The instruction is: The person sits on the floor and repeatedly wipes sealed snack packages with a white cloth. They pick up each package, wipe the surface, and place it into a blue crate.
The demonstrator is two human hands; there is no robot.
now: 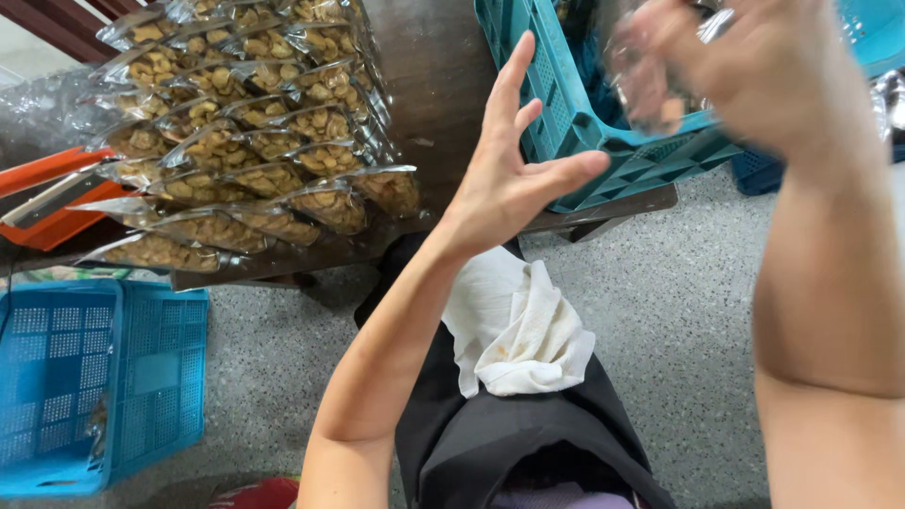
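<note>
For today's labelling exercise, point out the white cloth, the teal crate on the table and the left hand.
white cloth (518, 330), head view, middle fold.
teal crate (566, 113), head view, near wall.
left hand (504, 179), head view, palm.

Soft, even daylight is filling the scene, bright enough that the speckled floor (679, 283) is reading pale grey with barely any shadow on it. Glare is glinting off the clear snack packets (245, 132) stacked at far left, whitening their folds. The right hand (745, 66), at far right, is smearing into motion blur together with the clear packet (650, 80) it is gripping. The left hand (514, 174), fingers spread, is showing sharp. The white cloth (518, 330) near the middle is looking slightly overexposed. Wide-angle distortion is bending the edges.
</note>
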